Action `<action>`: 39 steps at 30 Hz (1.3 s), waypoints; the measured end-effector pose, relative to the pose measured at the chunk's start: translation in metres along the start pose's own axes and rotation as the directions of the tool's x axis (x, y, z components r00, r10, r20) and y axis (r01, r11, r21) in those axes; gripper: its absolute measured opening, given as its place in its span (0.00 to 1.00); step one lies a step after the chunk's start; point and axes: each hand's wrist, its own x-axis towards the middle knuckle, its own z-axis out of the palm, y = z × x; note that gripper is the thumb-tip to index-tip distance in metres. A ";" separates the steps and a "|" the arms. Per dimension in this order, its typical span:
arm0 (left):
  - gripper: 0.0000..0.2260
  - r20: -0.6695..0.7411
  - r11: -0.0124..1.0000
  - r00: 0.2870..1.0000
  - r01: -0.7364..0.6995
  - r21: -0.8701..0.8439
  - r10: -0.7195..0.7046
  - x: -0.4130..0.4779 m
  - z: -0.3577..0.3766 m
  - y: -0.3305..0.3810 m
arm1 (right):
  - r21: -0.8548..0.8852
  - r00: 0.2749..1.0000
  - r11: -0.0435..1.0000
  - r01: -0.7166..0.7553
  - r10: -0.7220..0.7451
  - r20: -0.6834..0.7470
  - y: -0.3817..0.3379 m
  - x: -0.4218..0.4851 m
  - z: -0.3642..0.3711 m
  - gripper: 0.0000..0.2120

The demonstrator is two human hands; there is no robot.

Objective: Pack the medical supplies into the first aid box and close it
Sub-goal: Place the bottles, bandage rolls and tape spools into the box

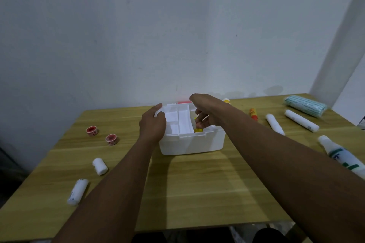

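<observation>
Nearest the person's edge of the light wooden table (pixel 197 193), on the left, a long white wrapped bandage roll (pixel 77 191) lies on its side, and just beyond it a shorter stubby white gauze roll (pixel 100 166). Over on the right edge a white squeeze bottle with green lettering (pixel 343 156) lies tipped over, partly cut off by the frame.

Both bare forearms reach forward to the white plastic first aid box (pixel 192 144), which stands open in the middle of the table. The left hand (pixel 153 125) grips the box's left rim, fingers curled over the edge and thumb on top. A white divided tray (pixel 178 122) sits in the left part of the box. The right hand (pixel 205 116) dips into the right part, fingertips pinched around a small yellow item (pixel 198 129) that is down inside the box; what it is I cannot tell.

Left of the box two small red-and-white tape rolls (pixel 101 134) sit near each other. To the right lie two more long white bandage rolls (pixel 287 123) and a slim orange tube (pixel 253 114). Farthest back on the right rests a stack of teal face masks in clear wrap (pixel 305 105), close to the pale wall (pixel 138 35).
</observation>
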 end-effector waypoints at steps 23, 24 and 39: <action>0.22 0.117 0.975 0.991 -0.094 0.203 0.071 -0.009 0.004 0.009 | -0.166 0.991 0.977 0.133 -0.130 0.024 0.024 -0.007 -0.035 0.22; 0.22 0.121 0.973 0.990 -0.096 0.209 0.072 -0.008 0.004 0.010 | -0.168 0.991 0.976 0.136 -0.134 0.020 0.024 -0.007 -0.035 0.21; 0.22 0.256 0.708 0.906 -0.422 0.566 0.336 -0.009 0.092 0.095 | -0.346 0.919 0.911 0.227 -0.317 -0.233 0.042 -0.015 -0.162 0.10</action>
